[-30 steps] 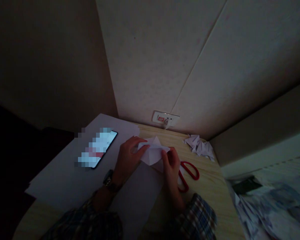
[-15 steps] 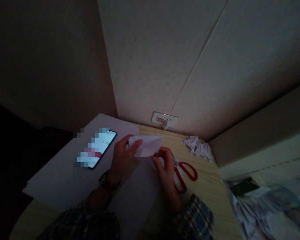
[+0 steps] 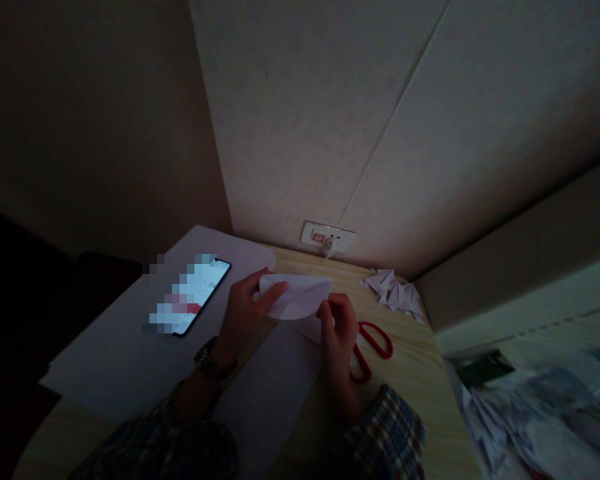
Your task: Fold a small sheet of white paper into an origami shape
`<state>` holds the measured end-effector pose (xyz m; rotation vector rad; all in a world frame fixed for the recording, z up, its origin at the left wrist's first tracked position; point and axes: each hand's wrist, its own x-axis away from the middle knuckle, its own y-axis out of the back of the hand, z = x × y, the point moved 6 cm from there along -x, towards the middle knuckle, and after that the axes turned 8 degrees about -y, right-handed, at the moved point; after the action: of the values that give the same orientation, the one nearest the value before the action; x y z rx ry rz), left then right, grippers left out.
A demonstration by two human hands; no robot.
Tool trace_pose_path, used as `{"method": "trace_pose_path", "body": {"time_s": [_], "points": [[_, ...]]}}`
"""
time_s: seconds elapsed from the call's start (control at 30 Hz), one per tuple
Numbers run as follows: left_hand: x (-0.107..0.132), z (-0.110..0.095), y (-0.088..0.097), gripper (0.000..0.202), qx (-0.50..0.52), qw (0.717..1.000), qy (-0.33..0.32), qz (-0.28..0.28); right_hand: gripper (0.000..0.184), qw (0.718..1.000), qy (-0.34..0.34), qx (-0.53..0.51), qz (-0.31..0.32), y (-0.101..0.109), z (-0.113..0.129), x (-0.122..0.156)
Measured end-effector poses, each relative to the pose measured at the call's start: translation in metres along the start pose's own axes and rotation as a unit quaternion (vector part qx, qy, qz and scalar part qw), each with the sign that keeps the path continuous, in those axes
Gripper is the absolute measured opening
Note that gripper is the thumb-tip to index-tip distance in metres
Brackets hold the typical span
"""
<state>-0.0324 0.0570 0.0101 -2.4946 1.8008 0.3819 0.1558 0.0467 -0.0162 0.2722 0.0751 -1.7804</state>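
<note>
A small piece of white paper [image 3: 300,298] with faint creases is held up over the table between my two hands. My left hand [image 3: 250,303] grips its left end, thumb on the near face and fingers behind. At the right corner, my right hand [image 3: 340,323] pinches the paper between thumb and fingers. Red-handled scissors [image 3: 380,341] lie just right of my right hand, which hides their blades. Under and beside the scissors is a bit of white paper, partly covered.
Large white sheets [image 3: 120,340] lie on the left of the wooden table [image 3: 405,387], with a lit phone [image 3: 195,300] on them. Folded paper pieces [image 3: 394,293] sit at the back right. A wall socket [image 3: 327,237] holds a plug. Plastic bags [image 3: 555,407] are at far right.
My right hand has shifted slightly right and now covers more of the scissors. The paper between my hands is stretched a little wider, its lower edge curved.
</note>
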Motion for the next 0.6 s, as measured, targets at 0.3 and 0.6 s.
{"method": "trace_pose_path", "body": {"time_s": [0.3,0.6], "points": [[0.002,-0.012,-0.009,0.022,0.043,0.996,-0.006,0.072,0.013,0.998,0.033,-0.003,-0.052,0.005,-0.003,0.0],[0.001,-0.008,-0.009,0.021,0.022,0.996,-0.016,0.09,0.025,0.97,0.174,0.145,-0.083,0.008,0.023,0.008]]}}
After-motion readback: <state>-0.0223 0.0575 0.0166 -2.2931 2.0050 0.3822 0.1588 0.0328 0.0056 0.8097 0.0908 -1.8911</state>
